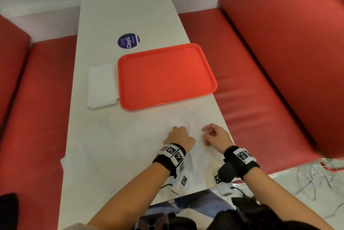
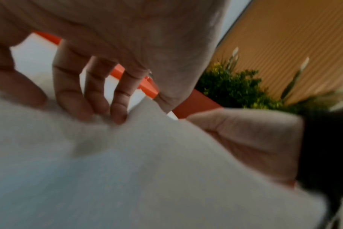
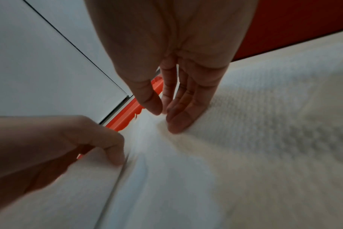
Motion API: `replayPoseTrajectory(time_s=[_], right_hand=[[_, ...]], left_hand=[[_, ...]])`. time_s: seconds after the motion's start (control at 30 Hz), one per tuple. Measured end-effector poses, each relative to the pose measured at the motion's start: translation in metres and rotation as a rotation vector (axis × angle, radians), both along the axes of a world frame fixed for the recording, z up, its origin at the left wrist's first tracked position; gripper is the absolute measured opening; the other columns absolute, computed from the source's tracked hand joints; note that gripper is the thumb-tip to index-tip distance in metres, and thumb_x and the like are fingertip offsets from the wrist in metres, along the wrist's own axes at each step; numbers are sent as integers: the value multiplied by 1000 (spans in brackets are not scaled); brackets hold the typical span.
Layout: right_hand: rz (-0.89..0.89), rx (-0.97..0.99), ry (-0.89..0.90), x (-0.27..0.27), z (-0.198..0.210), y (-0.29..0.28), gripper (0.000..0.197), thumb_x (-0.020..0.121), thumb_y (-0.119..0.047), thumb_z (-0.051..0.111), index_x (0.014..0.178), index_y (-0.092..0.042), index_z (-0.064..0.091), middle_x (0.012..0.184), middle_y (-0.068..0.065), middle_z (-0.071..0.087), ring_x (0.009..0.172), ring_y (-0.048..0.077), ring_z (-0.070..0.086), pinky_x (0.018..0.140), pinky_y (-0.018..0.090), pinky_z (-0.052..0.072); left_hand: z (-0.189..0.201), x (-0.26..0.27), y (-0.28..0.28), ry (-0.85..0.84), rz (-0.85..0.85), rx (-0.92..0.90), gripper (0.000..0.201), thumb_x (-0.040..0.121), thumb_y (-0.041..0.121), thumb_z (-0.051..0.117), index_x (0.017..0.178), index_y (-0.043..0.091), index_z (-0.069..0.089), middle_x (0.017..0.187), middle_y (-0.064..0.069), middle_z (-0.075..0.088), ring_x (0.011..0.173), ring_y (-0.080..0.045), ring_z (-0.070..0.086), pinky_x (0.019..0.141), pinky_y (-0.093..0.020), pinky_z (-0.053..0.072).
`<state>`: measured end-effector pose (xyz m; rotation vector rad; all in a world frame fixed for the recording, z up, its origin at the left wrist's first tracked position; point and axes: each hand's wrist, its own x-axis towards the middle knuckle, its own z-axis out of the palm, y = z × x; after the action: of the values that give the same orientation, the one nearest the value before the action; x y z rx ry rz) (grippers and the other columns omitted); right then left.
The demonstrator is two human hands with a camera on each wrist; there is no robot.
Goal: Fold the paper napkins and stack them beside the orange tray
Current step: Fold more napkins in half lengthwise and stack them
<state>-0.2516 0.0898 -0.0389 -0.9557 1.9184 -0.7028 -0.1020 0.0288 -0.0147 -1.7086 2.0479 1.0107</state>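
Note:
A white unfolded napkin (image 1: 198,157) lies on the near right part of the white table, hard to tell from the tabletop. My left hand (image 1: 179,132) sits on it with its fingers (image 2: 117,114) curled and its tips dug into the bunched paper (image 2: 127,170). My right hand (image 1: 206,135) is just to the right. Its thumb and fingers (image 3: 174,125) close on a raised ridge of the napkin (image 3: 245,155). The orange tray (image 1: 167,77) stands empty beyond the hands. A stack of folded napkins (image 1: 101,86) lies against the tray's left side.
The table (image 1: 115,15) is long and narrow, with red bench seats (image 1: 251,80) on both sides. A round purple sticker (image 1: 128,41) is stuck on it behind the tray. Cables (image 1: 316,179) lie on the floor at the right.

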Motion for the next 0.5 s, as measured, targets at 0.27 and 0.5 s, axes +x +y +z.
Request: replayPoseTrajectory(time_s=[0.27, 0.5], right_hand=[[175, -64, -67, 21, 35, -32, 20, 93, -32, 62, 107, -18, 60, 96, 6, 66, 76, 19, 69, 69, 28, 55], [181, -100, -461, 58, 77, -70, 46, 89, -54, 54, 122, -22, 55, 103, -2, 70, 89, 14, 68, 77, 27, 53]], left_hand=[[78, 53, -23, 767, 179, -38, 10, 82, 16, 63, 77, 8, 66, 73, 0, 64, 67, -18, 57, 63, -28, 43], [144, 139, -45, 1207, 481, 0, 16, 75, 8, 63, 87, 7, 72, 92, -5, 73, 85, -18, 67, 73, -23, 53]])
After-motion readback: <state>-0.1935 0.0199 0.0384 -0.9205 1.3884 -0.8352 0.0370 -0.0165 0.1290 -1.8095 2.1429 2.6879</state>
